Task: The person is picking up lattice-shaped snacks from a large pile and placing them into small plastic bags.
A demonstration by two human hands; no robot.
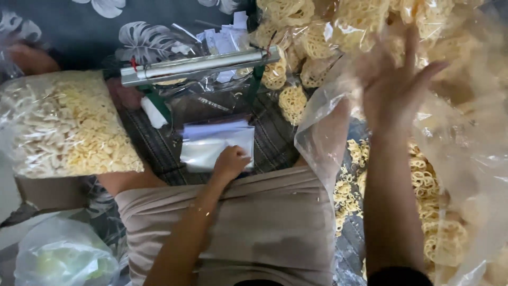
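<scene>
left hand [231, 161] curled on a small empty plastic bag [216, 144], right hand [399, 85] open wide inside a big bag of yellow crackers [423, 175], holding nothing

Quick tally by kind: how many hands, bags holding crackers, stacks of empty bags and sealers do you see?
Hands: 2, left hand and right hand
Cracker bags: 2, sealed bag and big open bag
Stack of empty bags: 1
Sealer: 1
Total: 6

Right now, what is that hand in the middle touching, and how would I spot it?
Find the long silver bar of the sealing machine near the top. Just below it, the left hand rests on a stack of empty clear plastic bags. Unlike the bags around it, stuffed with yellow crackers, this stack is flat and whitish.
</scene>
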